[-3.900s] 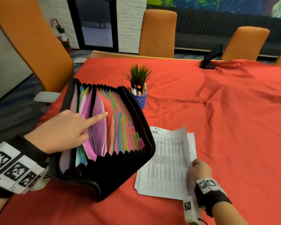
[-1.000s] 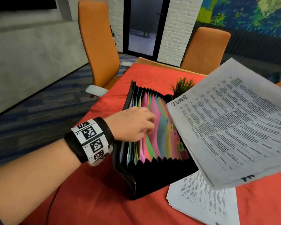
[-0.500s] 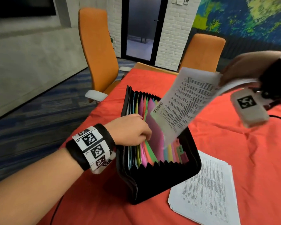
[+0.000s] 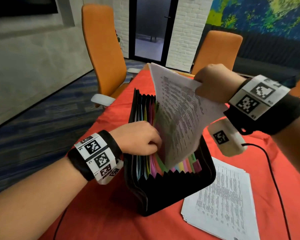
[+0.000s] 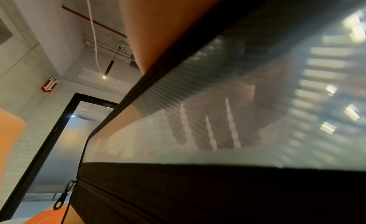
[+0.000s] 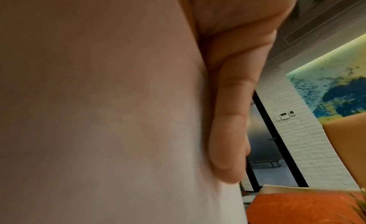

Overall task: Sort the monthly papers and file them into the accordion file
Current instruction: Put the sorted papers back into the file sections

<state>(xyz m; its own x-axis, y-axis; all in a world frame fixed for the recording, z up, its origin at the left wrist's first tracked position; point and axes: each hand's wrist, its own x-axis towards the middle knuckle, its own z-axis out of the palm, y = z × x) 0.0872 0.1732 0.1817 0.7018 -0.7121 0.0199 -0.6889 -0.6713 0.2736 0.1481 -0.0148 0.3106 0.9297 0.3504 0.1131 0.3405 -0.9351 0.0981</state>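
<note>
While the left hand (image 4: 139, 137) has its curled fingers dug in among the coloured dividers of the black file (image 4: 170, 186) standing on the red table (image 4: 284, 170), the right hand (image 4: 213, 84) pinches a printed sheet (image 4: 178, 118) by its top edge. The sheet's bottom end is down inside the file, and the remaining papers (image 4: 222, 207) lie flat just to the file's right.

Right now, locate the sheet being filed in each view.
Head: sheet at centre, lower edge entering the file.
Left wrist: not clearly visible; the file's black edge fills it.
Right wrist: sheet covers the left, under the thumb.
Shared landmark: the glass door.
</note>
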